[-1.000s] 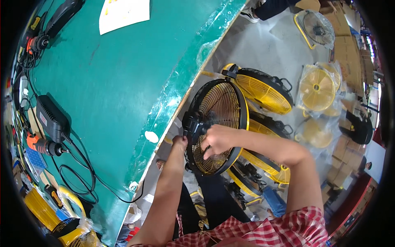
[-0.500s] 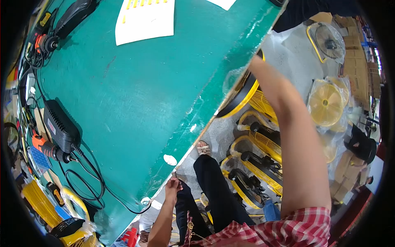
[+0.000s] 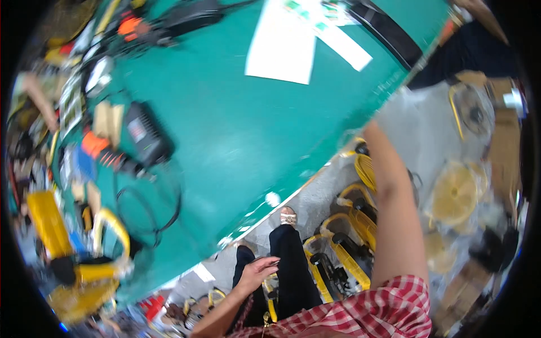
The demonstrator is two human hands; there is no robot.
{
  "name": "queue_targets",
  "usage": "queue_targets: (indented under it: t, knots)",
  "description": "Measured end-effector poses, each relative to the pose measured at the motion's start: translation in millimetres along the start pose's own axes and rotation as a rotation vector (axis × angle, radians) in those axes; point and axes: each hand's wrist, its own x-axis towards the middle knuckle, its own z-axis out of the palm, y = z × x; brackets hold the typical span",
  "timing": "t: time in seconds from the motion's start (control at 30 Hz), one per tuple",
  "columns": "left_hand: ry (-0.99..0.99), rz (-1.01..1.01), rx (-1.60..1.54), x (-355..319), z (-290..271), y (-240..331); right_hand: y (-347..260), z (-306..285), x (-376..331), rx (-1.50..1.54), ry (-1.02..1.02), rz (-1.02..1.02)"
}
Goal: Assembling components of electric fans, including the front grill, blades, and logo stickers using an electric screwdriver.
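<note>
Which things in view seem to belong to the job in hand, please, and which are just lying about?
Likely in the job, judged by nearness since the right grip is hidden: yellow-grilled fan beside the right forearm; yellow-and-black fans nearby.

Apparently just lying about: orange-and-black power tool; black power brick; white papers.

The left forearm (image 3: 224, 311) slants up from the lower edge; the left hand (image 3: 256, 275) sits low before the body, fingers close together and pointing rightward, though blur makes their grip hard to judge. The right arm (image 3: 398, 228) reaches far forward, its right hand hidden from sight.
</note>
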Motion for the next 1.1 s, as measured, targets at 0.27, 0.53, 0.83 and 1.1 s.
queue_targets:
  t: [0.27,0.53,0.83,1.1]
  knots:
    - [-0.159,0.445,0.432,-122,28,156,-178,-190,-102,1.059,-0.081,0.542]
    - [-0.363,1.029,0.003,-287,-49,270,-402,-376,-125,1.483,-0.651,-0.066]
    - [-0.126,1.513,-0.382,-474,-253,342,-483,-475,50,1.389,0.191,-0.289]
    - [0.323,1.739,0.181,-498,-433,372,-668,-514,202,0.708,0.260,-0.321]
